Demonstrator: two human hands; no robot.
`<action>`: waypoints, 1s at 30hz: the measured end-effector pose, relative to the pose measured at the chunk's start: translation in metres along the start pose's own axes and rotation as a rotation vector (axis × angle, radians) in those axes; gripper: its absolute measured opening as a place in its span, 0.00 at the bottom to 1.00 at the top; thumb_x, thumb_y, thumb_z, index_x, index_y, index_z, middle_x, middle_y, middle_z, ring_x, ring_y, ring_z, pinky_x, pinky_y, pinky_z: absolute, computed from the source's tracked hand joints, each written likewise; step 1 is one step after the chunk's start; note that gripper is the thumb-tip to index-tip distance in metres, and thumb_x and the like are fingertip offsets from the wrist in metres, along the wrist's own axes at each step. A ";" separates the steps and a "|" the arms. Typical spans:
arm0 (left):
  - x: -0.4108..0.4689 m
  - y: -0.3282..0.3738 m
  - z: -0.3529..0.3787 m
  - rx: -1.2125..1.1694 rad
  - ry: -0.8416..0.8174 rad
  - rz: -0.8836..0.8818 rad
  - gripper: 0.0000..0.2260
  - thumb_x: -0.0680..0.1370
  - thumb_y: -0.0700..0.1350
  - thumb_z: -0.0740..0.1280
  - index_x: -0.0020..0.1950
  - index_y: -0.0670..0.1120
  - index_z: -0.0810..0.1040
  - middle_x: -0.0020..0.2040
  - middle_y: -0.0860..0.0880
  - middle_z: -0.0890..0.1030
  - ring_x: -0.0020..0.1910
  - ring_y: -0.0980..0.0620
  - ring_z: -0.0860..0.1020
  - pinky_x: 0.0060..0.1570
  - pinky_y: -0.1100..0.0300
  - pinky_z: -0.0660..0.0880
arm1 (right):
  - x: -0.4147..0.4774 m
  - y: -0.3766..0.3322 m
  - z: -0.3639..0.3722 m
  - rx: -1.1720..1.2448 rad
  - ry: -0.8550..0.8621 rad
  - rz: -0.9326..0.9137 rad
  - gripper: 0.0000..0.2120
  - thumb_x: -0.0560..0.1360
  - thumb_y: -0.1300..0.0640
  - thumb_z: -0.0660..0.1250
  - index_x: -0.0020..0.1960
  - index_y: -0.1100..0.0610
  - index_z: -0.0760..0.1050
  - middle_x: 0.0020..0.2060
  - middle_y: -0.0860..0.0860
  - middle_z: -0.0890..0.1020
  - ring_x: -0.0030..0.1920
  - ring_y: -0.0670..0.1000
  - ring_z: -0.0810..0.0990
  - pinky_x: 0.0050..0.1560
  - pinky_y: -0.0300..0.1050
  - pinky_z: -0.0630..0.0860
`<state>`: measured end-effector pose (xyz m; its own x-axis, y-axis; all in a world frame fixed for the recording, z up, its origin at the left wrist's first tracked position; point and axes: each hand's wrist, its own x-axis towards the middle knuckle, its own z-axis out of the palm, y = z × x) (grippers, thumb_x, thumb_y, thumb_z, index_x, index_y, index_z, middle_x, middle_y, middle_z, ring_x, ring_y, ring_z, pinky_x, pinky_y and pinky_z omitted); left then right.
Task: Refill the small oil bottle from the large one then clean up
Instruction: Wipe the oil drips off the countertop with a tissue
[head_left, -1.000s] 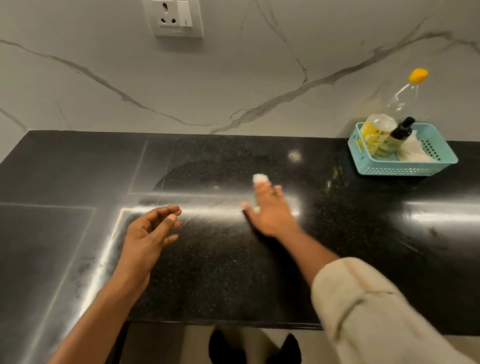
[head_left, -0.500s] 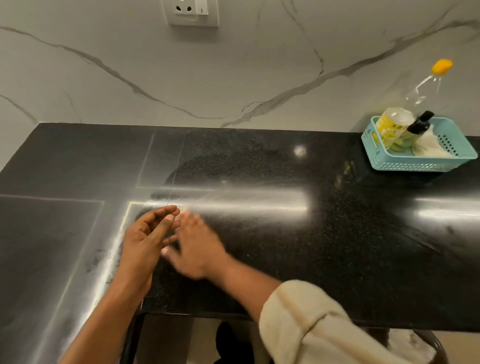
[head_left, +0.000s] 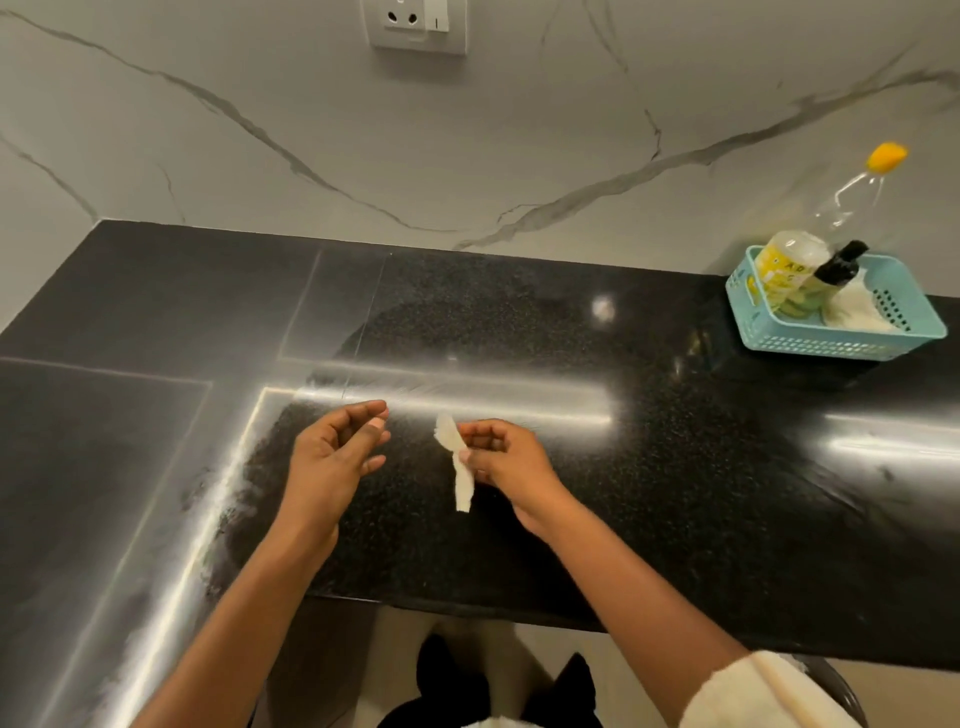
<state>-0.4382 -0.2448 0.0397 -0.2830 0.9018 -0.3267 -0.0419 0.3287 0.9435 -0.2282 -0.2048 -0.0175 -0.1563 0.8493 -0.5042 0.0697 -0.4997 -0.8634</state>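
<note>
A crumpled strip of white tissue (head_left: 458, 470) is pinched between the thumb and fingertips of the right hand (head_left: 506, 460), which is held just above the black surface (head_left: 649, 493) near the middle of its front edge. The strip hangs down from the pinch; whether its lower end touches the surface cannot be told. The left hand (head_left: 332, 457) is held just beside it, to the left, with its fingers loosely curled and nothing in them. The two hands are apart. A cream sleeve (head_left: 763, 696) is seen on the right forearm.

At the back right corner of the surface a teal basket (head_left: 831, 347) is set close to the marble wall (head_left: 467, 156). The large oil bottle (head_left: 795, 270), clear with a yellow label and yellow cap, is leaned in the basket's left end, its neck tilted up to the right. The small oil bottle (head_left: 837, 267), dark-capped, is laid against it. What appears to be a white cloth (head_left: 857, 312) is bundled in the basket's right part. A wall socket (head_left: 415, 23) is mounted above the back edge.
</note>
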 end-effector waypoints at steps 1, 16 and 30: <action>-0.001 -0.003 0.004 0.004 -0.013 -0.010 0.08 0.84 0.39 0.68 0.60 0.49 0.84 0.59 0.47 0.87 0.62 0.44 0.85 0.58 0.50 0.82 | 0.000 0.001 -0.008 0.013 0.004 0.029 0.15 0.78 0.72 0.70 0.62 0.59 0.82 0.59 0.54 0.85 0.61 0.53 0.85 0.61 0.47 0.83; 0.005 -0.029 0.046 0.096 -0.118 -0.002 0.10 0.83 0.40 0.71 0.61 0.52 0.84 0.59 0.51 0.86 0.62 0.51 0.84 0.64 0.48 0.82 | -0.029 0.031 -0.043 -0.788 0.368 -0.304 0.16 0.80 0.60 0.71 0.67 0.51 0.81 0.57 0.48 0.85 0.55 0.48 0.84 0.59 0.47 0.81; 0.027 -0.042 0.057 0.843 -0.466 0.185 0.10 0.78 0.44 0.76 0.59 0.51 0.89 0.48 0.54 0.89 0.47 0.58 0.85 0.48 0.61 0.80 | -0.025 0.011 -0.062 -0.517 0.044 -0.180 0.10 0.81 0.56 0.72 0.60 0.45 0.81 0.48 0.47 0.87 0.43 0.46 0.87 0.46 0.42 0.82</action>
<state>-0.3900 -0.2180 -0.0123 0.1982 0.9203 -0.3374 0.7146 0.1000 0.6923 -0.1629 -0.2215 -0.0152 -0.1703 0.9255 -0.3382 0.5226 -0.2062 -0.8273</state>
